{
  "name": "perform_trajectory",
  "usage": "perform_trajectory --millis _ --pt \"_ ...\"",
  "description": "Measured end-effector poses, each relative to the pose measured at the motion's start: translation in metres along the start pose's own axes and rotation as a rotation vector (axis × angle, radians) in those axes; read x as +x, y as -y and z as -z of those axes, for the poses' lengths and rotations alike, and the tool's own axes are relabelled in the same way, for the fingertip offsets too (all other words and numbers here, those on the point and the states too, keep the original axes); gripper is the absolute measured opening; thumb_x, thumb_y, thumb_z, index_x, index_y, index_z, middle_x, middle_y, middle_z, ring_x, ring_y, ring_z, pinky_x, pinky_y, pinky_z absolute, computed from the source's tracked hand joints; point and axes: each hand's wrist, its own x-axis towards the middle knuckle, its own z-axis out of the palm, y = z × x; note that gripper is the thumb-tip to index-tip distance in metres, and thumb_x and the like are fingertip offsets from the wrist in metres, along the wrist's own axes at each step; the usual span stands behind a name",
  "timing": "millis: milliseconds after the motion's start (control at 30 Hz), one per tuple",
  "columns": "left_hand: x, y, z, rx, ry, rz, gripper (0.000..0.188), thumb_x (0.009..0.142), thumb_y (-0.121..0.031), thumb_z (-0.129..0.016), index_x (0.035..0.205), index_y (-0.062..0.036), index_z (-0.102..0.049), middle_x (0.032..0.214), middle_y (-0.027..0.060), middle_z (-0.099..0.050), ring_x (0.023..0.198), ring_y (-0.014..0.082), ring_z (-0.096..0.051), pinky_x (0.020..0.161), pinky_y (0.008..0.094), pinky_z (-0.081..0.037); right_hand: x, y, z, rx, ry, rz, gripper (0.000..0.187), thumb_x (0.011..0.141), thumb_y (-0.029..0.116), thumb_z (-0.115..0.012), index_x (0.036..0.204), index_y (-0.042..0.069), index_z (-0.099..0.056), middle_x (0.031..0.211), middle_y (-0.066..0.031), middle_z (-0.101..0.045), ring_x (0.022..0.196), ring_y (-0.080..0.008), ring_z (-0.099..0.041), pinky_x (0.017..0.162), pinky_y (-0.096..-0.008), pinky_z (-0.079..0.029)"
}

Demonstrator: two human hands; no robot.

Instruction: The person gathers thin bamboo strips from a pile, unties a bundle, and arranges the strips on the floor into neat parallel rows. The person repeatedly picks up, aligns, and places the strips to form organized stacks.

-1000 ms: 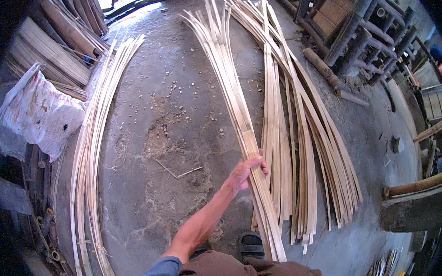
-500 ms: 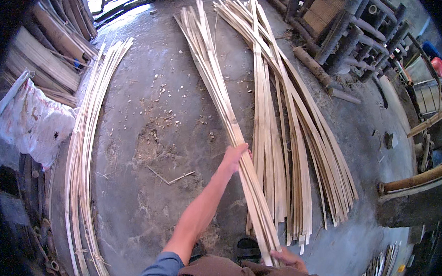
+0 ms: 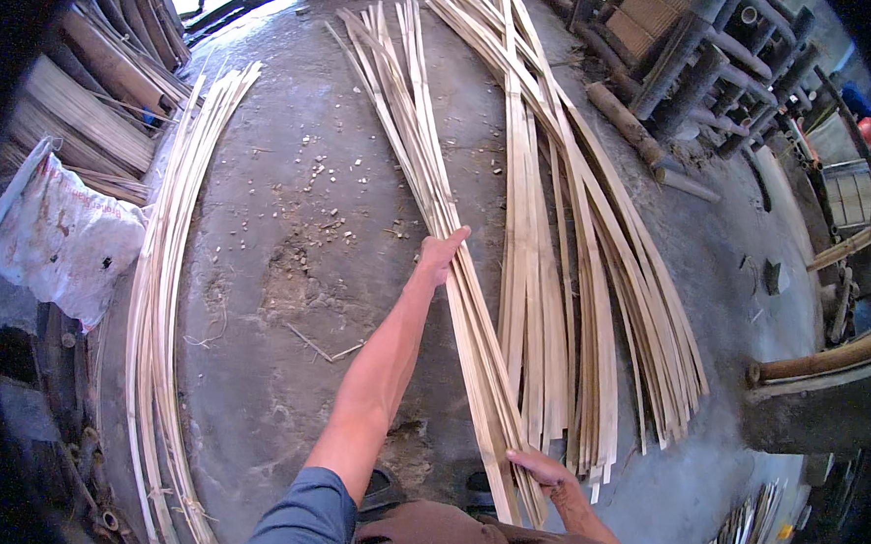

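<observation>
A long bundle of pale bamboo strips runs from the far middle of the floor down toward my knees. My left hand is closed around it about halfway along, arm stretched forward. At the near end my right hand grips the edge of the same bundle, thumb on top; its other fingers are partly hidden. Beyond the left hand the strips fan apart. Just right of the bundle lies a larger pile of bamboo strips, crossing one another and spreading toward me.
Another tied bundle of strips lies along the left, beside a white sack. Wood chips and a bent stick litter the concrete floor. Dark bamboo furniture frames stand far right; a thick pole juts in at right.
My left hand has slid farther forward and left with the bundle. The right hand has come up and left, and the strips' far ends have spread wider apart.
</observation>
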Motion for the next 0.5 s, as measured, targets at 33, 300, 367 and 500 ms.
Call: perform_trajectory --millis 33,300,367,500 --pt "-0.002 -0.002 0.003 0.038 -0.006 -0.004 0.056 0.079 -0.033 -0.080 0.110 0.0091 -0.059 0.092 0.0155 -0.067 0.080 0.0237 -0.067 0.070 0.0415 -0.057 0.001 -0.006 -0.003 0.061 0.036 0.013 0.051 0.092 0.045 -0.061 0.118 0.002 -0.058 0.101 -0.0060 -0.065 0.091 -0.0152 -0.061 0.082 -0.0333 -0.052" --pt "-0.109 0.036 0.009 -0.541 0.413 0.192 0.091 0.080 -0.068 -0.062 0.140 -0.0040 -0.038 0.119 0.0245 -0.057 0.100 0.0311 -0.065 0.084 0.0423 -0.059 0.018 -0.004 -0.021 0.431 0.366 0.037 0.064 0.091 0.046 -0.061 0.136 0.005 -0.045 0.092 -0.0091 -0.067 0.078 -0.0202 -0.066 0.071 -0.0360 -0.059" --pt "-0.107 0.018 -0.003 -0.553 0.398 0.230 0.087 0.081 -0.063 -0.065 0.141 -0.0070 -0.038 0.112 0.0237 -0.059 0.095 0.0288 -0.066 0.079 0.0397 -0.061 0.014 0.010 -0.034 0.463 0.507 0.103 0.071 0.090 0.049 -0.062 0.142 0.007 -0.037 0.084 -0.0076 -0.064 0.071 -0.0189 -0.064 0.065 -0.0347 -0.057" --pt "-0.104 -0.007 -0.029 -0.358 0.261 0.202 0.054 0.082 -0.035 -0.075 0.121 -0.0082 -0.051 0.079 0.0102 -0.059 0.064 0.0201 -0.063 0.053 0.0357 -0.056 0.006 0.015 -0.035 0.391 0.502 0.299 0.085 0.087 0.061 -0.058 0.147 0.010 -0.029 0.078 -0.0071 -0.060 0.065 -0.0166 -0.058 0.056 -0.0303 -0.050"
